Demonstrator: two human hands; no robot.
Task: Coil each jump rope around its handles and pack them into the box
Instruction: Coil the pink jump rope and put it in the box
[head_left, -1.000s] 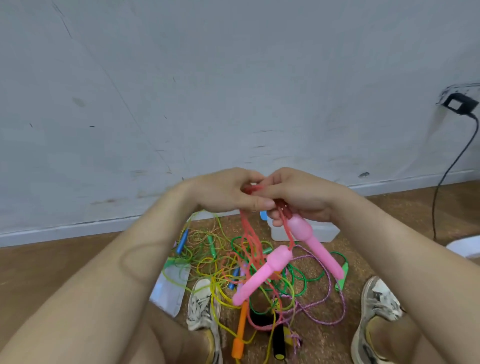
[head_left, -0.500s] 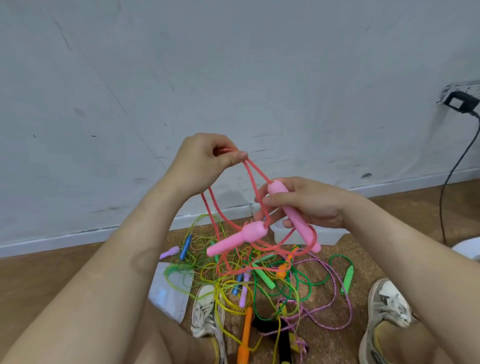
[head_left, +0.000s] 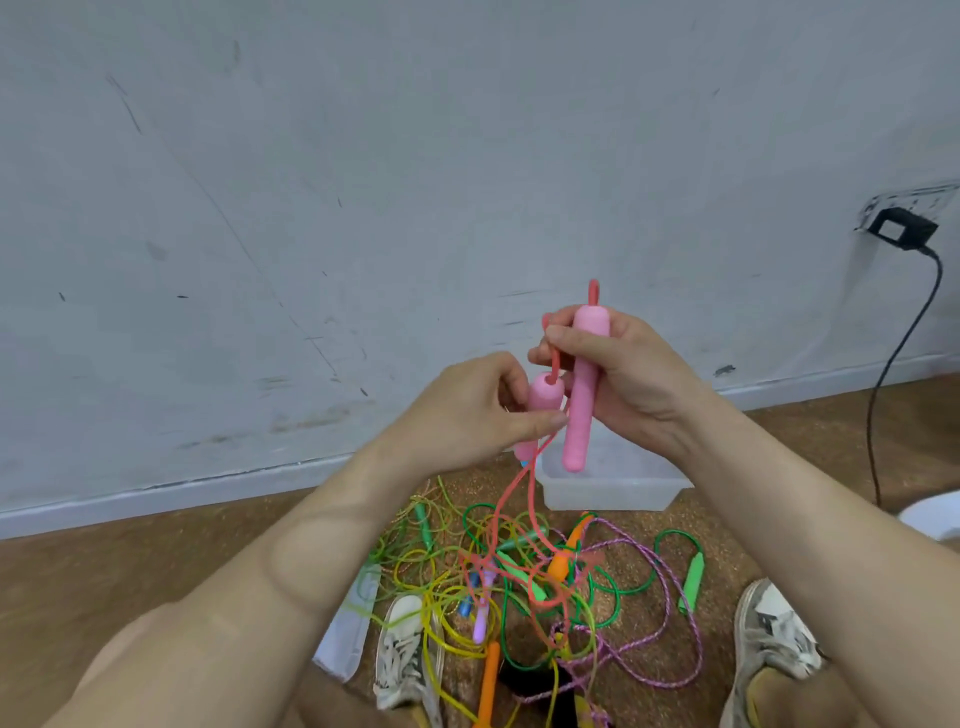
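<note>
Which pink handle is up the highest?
The long pink handle in the right hand. It stands upright, its top sticking out above that hand; the other pink handle, in the left hand, sits lower and mostly hidden.

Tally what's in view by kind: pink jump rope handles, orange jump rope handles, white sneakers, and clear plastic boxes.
Pink jump rope handles: 2, one gripped in each hand, left hand and right hand
Orange jump rope handles: 2
White sneakers: 2
Clear plastic boxes: 1
Total: 7
</note>
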